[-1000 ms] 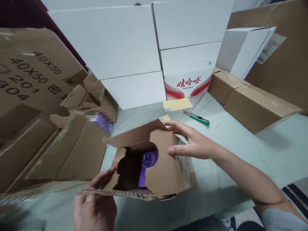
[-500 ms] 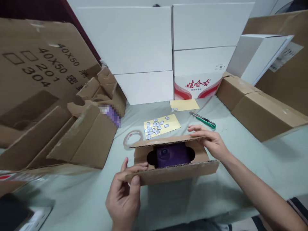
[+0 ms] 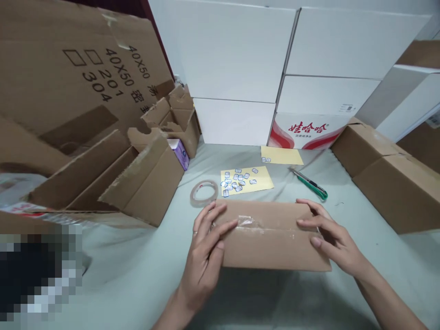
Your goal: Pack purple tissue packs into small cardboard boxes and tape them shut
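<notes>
A small brown cardboard box (image 3: 271,238) lies closed on the pale green table, with a strip of clear tape along its flap seam. My left hand (image 3: 206,250) rests on its left end, fingers flat and spread over the top. Over at the right end my right hand (image 3: 332,238) presses down with fingers stretched across the top. Nothing of the box's contents shows.
A roll of clear tape (image 3: 204,192) lies just behind the box. Two yellow sheets with small stickers (image 3: 245,180) (image 3: 281,156) and a green utility knife (image 3: 309,184) lie farther back. Open brown cartons (image 3: 144,178) crowd the left, white boxes (image 3: 240,68) stand behind, a brown carton (image 3: 388,174) at right.
The box flaps, open a second ago with a purple item showing inside, have been folded down flat. Both hands moved onto the closed top.
</notes>
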Tool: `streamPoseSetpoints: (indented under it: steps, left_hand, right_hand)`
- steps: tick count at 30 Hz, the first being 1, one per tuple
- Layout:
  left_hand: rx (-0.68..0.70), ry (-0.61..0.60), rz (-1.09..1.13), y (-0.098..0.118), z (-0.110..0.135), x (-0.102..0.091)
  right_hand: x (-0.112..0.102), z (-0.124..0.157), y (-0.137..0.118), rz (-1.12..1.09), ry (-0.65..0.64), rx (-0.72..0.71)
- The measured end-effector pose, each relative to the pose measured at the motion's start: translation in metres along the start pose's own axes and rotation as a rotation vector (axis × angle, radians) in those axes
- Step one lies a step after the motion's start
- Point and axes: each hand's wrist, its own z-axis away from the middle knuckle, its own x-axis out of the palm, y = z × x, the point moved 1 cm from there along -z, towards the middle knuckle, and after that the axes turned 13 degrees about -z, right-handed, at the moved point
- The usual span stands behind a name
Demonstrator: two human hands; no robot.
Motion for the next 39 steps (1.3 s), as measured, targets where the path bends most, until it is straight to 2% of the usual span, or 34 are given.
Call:
streamPoseSetpoints:
  steps: [4, 5, 7, 9, 10, 12, 15, 17, 19, 21, 23, 27, 31, 35, 39]
  left_hand:
    - [0.010, -0.052, 0.051, -0.006, 0.003, -0.006]
    - [-0.023, -0.025, 0.078, -0.011, 0.002, -0.010]
    - [-0.140, 0.108, 0.070, -0.027, -0.002, -0.020]
    - [-0.240, 0.213, -0.055, -0.050, -0.010, -0.028]
    - [-0.253, 0.191, -0.151, -0.062, -0.016, -0.029]
    - [-0.243, 0.068, -0.232, -0.088, -0.027, -0.022]
    - [-0.259, -0.055, -0.259, -0.120, -0.040, -0.002]
    - [-0.268, -0.096, -0.251, -0.132, -0.047, 0.009]
    - [-0.271, -0.115, -0.225, -0.135, -0.053, 0.013]
    - [-0.272, -0.113, -0.181, -0.128, -0.059, 0.008]
    - [-0.263, -0.100, -0.110, -0.110, -0.065, -0.004]
    - [-0.189, -0.053, 0.091, -0.053, -0.069, -0.030]
    - [-0.096, -0.048, 0.471, -0.005, -0.060, -0.034]
    - [-0.050, -0.134, 0.518, 0.014, -0.054, -0.023]
    - [-0.053, -0.237, 0.455, 0.020, -0.056, -0.020]
  right_hand:
    - [-0.006, -0.002, -0.001, 0.011, -0.015, 0.053]
    - [-0.007, -0.001, 0.001, 0.019, -0.012, 0.065]
    - [-0.010, 0.000, 0.006, 0.029, -0.003, 0.065]
    - [-0.012, 0.002, 0.012, 0.034, 0.002, 0.047]
    - [-0.012, 0.003, 0.015, 0.040, 0.004, 0.036]
    - [-0.013, 0.005, 0.021, 0.052, 0.019, 0.030]
    - [-0.013, 0.007, 0.025, 0.040, 0.076, 0.066]
    - [-0.012, 0.008, 0.025, 0.025, 0.112, 0.095]
    - [-0.011, 0.008, 0.024, 0.024, 0.111, 0.094]
    - [-0.010, 0.008, 0.023, 0.023, 0.112, 0.093]
    - [-0.009, 0.006, 0.022, 0.019, 0.135, 0.099]
    - [-0.008, 0.002, 0.021, 0.050, 0.103, 0.049]
    - [-0.008, -0.003, 0.014, 0.111, 0.086, 0.026]
    - [-0.002, -0.010, -0.015, 0.385, 0.024, -0.076]
    - [0.017, -0.022, -0.056, 0.531, 0.078, -0.248]
